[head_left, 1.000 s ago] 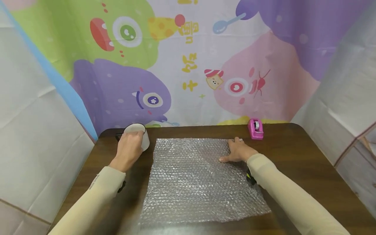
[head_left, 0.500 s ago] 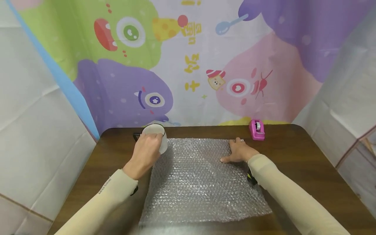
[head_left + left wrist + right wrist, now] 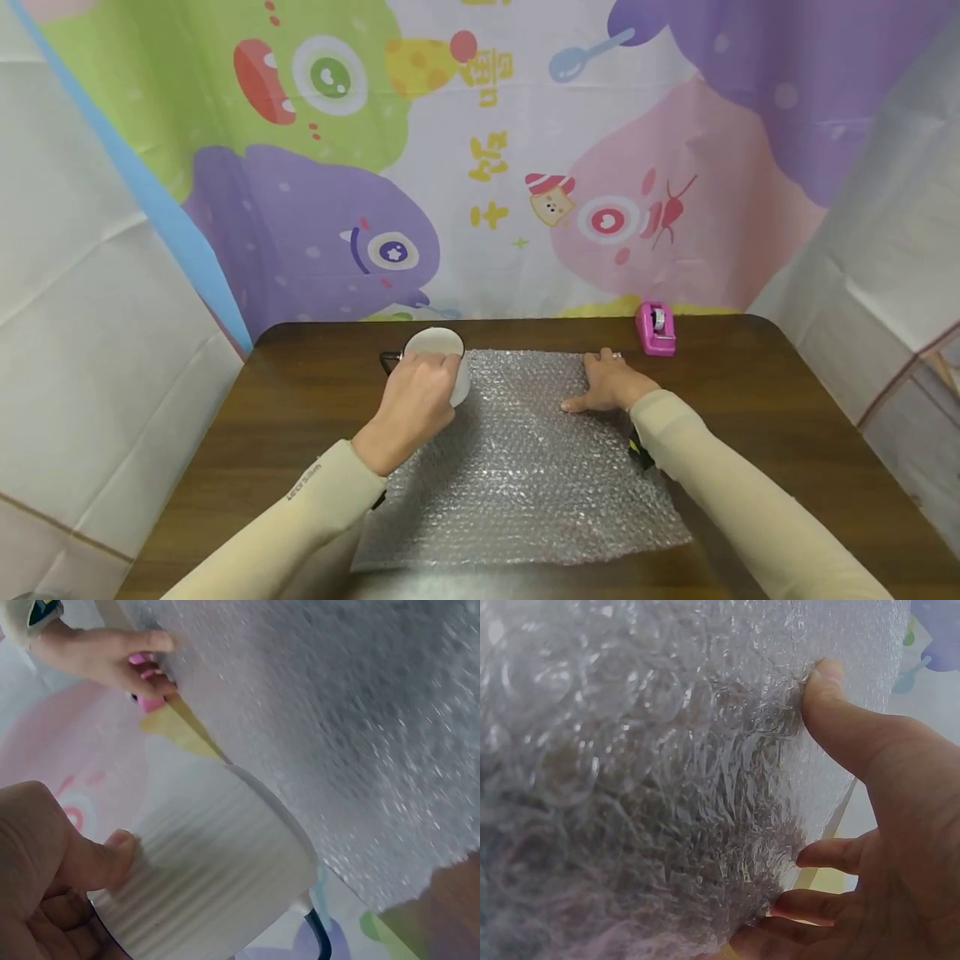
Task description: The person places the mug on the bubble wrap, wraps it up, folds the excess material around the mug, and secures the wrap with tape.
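My left hand (image 3: 415, 402) grips a white mug (image 3: 462, 385) by its rim, thumb on the outside wall and fingers over the opening. The mug is upright, with its dark handle towards the left, over the far left corner of a sheet of bubble wrap (image 3: 525, 475). Ridges run round the mug's side (image 3: 217, 862) in the left wrist view. My right hand (image 3: 611, 383) rests with spread fingers on the far right corner of the bubble wrap. In the right wrist view its thumb (image 3: 826, 690) lies on the bubbles and its fingertips touch the edge.
A pink tape dispenser (image 3: 656, 329) stands at the back right, just beyond my right hand. The brown wooden table (image 3: 300, 392) ends at a cartoon-printed curtain (image 3: 487, 267). Pale wall coverings (image 3: 97, 333) flank both sides.
My left hand has carried the mug rightwards, from the bare table left of the bubble wrap to over its far left corner. My right hand has stayed in place on the sheet.
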Demonstrator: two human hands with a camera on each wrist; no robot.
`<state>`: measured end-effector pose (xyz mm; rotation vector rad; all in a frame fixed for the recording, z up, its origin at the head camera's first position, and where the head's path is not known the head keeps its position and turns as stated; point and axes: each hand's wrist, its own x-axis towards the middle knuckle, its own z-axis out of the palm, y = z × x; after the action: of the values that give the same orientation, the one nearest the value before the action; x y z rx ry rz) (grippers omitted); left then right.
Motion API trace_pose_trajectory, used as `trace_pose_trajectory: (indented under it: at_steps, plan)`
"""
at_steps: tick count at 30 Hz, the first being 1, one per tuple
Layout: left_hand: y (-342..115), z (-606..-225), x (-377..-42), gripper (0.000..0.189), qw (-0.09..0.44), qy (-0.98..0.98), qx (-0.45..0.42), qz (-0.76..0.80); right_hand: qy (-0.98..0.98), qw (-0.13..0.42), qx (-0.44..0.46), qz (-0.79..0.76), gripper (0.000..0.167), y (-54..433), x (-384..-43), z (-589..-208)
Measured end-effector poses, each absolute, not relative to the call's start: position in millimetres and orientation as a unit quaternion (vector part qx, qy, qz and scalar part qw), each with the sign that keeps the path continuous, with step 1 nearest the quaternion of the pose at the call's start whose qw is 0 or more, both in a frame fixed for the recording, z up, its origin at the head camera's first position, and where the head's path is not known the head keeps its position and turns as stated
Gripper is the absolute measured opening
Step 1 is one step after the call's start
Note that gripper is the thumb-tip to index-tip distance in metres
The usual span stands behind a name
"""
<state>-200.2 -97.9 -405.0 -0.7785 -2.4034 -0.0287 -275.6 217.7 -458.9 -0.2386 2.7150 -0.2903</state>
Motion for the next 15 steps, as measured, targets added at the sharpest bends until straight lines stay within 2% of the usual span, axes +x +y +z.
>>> trace_pose_trajectory:
  at_steps: [8, 15]
  plan:
    - [-76, -409, -190, 0.029, 0.301, -0.899, -0.317, -0.003, 0.972, 0.198, -0.08, -0.096, 0.112, 215, -275, -460]
    - [-60, -410, -183, 0.031, 0.285, -0.9, -0.331, -0.004, 0.972, 0.199, -0.079, -0.099, 0.111, 217, -275, -460]
